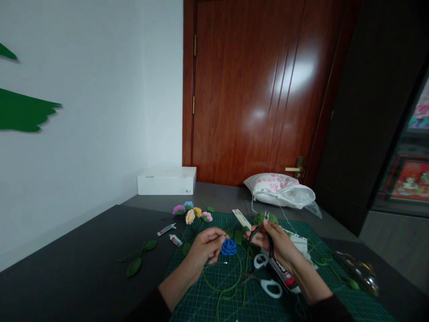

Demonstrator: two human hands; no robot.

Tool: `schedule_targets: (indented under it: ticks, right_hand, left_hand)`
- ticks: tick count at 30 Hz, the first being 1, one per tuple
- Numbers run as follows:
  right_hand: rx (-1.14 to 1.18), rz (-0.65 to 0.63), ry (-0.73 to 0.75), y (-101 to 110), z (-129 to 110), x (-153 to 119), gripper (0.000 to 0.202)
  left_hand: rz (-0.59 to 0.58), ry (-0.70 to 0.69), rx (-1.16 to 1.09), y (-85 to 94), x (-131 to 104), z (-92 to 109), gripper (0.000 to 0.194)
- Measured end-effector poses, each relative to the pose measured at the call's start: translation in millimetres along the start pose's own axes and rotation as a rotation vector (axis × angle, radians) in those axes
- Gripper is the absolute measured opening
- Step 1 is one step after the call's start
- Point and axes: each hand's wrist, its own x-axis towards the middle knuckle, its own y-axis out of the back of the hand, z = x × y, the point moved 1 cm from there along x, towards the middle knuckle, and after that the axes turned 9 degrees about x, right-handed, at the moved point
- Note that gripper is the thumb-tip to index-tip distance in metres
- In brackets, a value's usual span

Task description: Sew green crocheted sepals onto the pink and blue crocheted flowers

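Note:
My left hand (206,247) is closed around a thin stem beside a blue crocheted flower (229,247), low over the green cutting mat (214,295). My right hand (276,241) grips a dark-handled tool (259,232), its tip pointing up near a ball of green yarn (264,218). White-handled scissors (268,279) and a glue tube with a red end (283,273) lie on the mat under my right wrist. Green wire stems (228,286) loop across the mat.
Several small crocheted flowers (192,213) lie at the mat's far edge, with two little glue tubes (169,233) and loose green leaves (137,261) to the left. A white box (166,180) and a white plastic bag (281,190) sit at the back. A shiny object (360,270) lies far right.

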Motion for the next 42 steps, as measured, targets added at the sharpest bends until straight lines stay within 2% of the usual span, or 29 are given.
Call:
schedule_targets:
  ticks: [4,7,11,15,19,22,26,29,35,42]
  right_hand:
    - [0.173,-0.099,-0.154,-12.6,8.3,-5.1,0.029]
    - [0.250,-0.125,-0.220,-15.0,9.4,-7.5,0.021]
    - [0.281,-0.128,-0.273,-14.2,9.3,-7.7,0.015]
    - [0.233,-0.114,-0.263,-11.1,11.2,-7.9,0.009]
    - [0.059,-0.096,-0.195,-13.2,20.7,-7.9,0.028]
    - [-0.139,-0.063,-0.067,-18.1,29.7,-6.9,0.043]
    - [-0.435,-0.018,0.175,-23.7,35.7,-8.2,0.039]
    - [-0.606,0.008,0.295,-26.2,37.3,-11.5,0.033]
    - [-0.810,0.015,0.372,-29.0,41.2,-15.2,0.030]
    - [-0.904,-0.019,0.385,-29.8,40.2,-14.8,0.032]
  left_hand:
    - [-0.023,0.010,-0.015,-1.8,-2.3,4.0,0.032]
    - [-0.032,0.013,-0.038,-3.2,-4.0,6.7,0.030]
    - [-0.045,0.020,-0.040,-4.2,-4.3,5.7,0.029]
    - [-0.027,0.037,-0.020,-3.9,-3.8,4.2,0.032]
    - [0.095,0.022,0.077,0.1,-1.1,4.7,0.037]
    - [0.164,-0.002,0.115,5.2,2.0,3.8,0.038]
    - [0.199,-0.037,0.167,9.4,4.7,-0.3,0.042]
    - [0.188,-0.060,0.203,9.1,5.4,-3.3,0.040]
    - [0.161,-0.078,0.186,7.2,7.1,-4.8,0.042]
    - [0.156,-0.078,0.212,5.8,4.8,-2.9,0.039]
